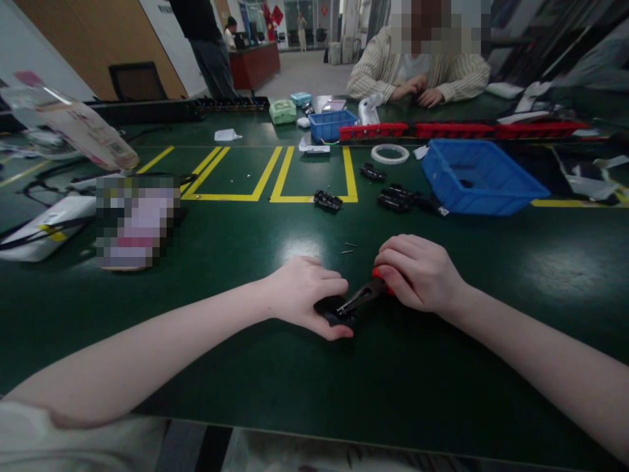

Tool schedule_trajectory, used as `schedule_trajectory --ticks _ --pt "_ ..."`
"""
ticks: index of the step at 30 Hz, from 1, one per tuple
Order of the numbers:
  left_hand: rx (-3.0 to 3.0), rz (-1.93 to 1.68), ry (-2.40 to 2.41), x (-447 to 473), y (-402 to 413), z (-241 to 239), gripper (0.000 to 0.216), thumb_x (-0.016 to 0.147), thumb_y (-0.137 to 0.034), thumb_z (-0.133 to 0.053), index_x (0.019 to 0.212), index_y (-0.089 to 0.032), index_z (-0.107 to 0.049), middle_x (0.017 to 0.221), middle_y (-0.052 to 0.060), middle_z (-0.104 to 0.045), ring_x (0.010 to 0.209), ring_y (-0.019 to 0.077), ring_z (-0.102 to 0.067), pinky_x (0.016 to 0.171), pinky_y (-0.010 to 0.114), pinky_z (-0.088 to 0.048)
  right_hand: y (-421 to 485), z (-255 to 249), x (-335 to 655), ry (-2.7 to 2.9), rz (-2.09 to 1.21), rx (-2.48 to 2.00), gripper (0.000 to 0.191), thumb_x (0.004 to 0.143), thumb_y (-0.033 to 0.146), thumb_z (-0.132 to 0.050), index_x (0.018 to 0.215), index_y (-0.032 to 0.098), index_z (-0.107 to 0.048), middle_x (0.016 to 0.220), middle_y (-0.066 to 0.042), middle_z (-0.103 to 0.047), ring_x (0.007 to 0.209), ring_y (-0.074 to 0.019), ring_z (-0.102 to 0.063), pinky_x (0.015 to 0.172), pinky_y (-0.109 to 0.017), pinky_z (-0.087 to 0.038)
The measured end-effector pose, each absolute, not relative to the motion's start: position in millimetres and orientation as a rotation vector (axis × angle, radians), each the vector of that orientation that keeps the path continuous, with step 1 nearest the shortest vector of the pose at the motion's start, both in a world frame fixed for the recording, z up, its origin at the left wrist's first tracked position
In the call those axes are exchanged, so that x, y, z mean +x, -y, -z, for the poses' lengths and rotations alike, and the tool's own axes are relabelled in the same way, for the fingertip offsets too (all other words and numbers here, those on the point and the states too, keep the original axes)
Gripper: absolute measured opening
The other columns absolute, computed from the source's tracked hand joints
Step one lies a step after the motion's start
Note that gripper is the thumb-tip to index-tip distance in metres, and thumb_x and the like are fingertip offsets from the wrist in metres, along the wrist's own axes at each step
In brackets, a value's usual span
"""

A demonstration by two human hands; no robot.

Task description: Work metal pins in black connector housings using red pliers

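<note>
The left hand holds a small black plastic part between thumb and fingers, low over the green table, in front of the person. The hand covers the left portion of the part; its underside is hidden, so contact with the tabletop cannot be confirmed. The right hand is closed around the red-handled needle-nose pliers; palm and fingers conceal most of the handles. The plier tips meet the part at its upper face. Whether they grip a pin there cannot be told: the detail is dark and too small.

Beyond the hands lie loose metal pins, with a black clip-like part farther off. The blue bin stands beyond the right hand; its near wall screens part of its floor. A blocked-out area obscures the flat object at left. A white packet is cut by the left picture edge.

The table's near edge runs below both forearms, well apart from the part. Green surface extends between the hands and that edge, and between the right hand and the bin.
</note>
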State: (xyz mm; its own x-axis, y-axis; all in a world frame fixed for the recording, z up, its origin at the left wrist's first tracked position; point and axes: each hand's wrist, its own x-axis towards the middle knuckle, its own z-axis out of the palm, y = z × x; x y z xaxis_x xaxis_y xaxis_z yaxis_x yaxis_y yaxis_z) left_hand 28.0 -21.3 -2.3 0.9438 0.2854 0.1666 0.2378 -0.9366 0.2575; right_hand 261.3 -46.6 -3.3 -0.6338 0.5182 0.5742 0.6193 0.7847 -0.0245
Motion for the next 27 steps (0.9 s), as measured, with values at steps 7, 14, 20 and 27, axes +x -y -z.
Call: schedule_trajectory --ticks 7,14,20,27 --pt "2.935 -0.295 -0.359 27.5 22.3 4.7 0.044 0.078 -0.059 -0.057 0.066 -0.017 -0.052 0.056 -0.005 -0.054 0.044 0.009 -0.043 0.049 0.026 -0.031 48.5 5.2 257.9 2.407 0.201 -0.89 0.032 0.093 0.026 -0.039 0.071 0.016 -0.059 0.069 -0.007 -0.06 0.061 -0.0165 -0.05 0.056 -0.031 -0.039" --pt "2.849 -0.341 -0.371 27.3 20.2 3.4 0.041 0.082 -0.053 -0.053 0.062 -0.018 -0.046 0.053 -0.005 -0.049 0.043 0.0086 -0.039 0.049 0.025 -0.031 42.1 5.5 259.3 2.389 0.065 -0.928 0.037 0.096 0.028 -0.035 0.071 0.015 -0.058 0.07 -0.007 -0.059 0.063 -0.0163 -0.051 0.059 -0.032 -0.04" --pt "2.843 -0.303 -0.346 27.6 19.4 4.8 0.041 0.082 -0.054 -0.053 0.062 -0.018 -0.046 0.053 -0.005 -0.049 0.044 0.0091 -0.04 0.05 0.026 -0.031 40.0 7.7 260.5 2.373 -0.024 -0.934 0.037 0.097 0.027 -0.034 0.071 0.017 -0.057 0.071 -0.006 -0.059 0.07 -0.0174 -0.05 0.063 -0.032 -0.042" --pt "2.866 -0.26 -0.338 27.7 19.5 2.5 0.042 0.082 -0.055 -0.052 0.064 -0.017 -0.049 0.056 -0.004 -0.052 0.045 0.0094 -0.041 0.051 0.026 -0.032 39.9 6.7 260.6 2.391 -0.069 -0.935 0.037 0.097 0.028 -0.034 0.07 0.016 -0.058 0.071 -0.008 -0.06 0.071 -0.0186 -0.048 0.063 -0.034 -0.042"
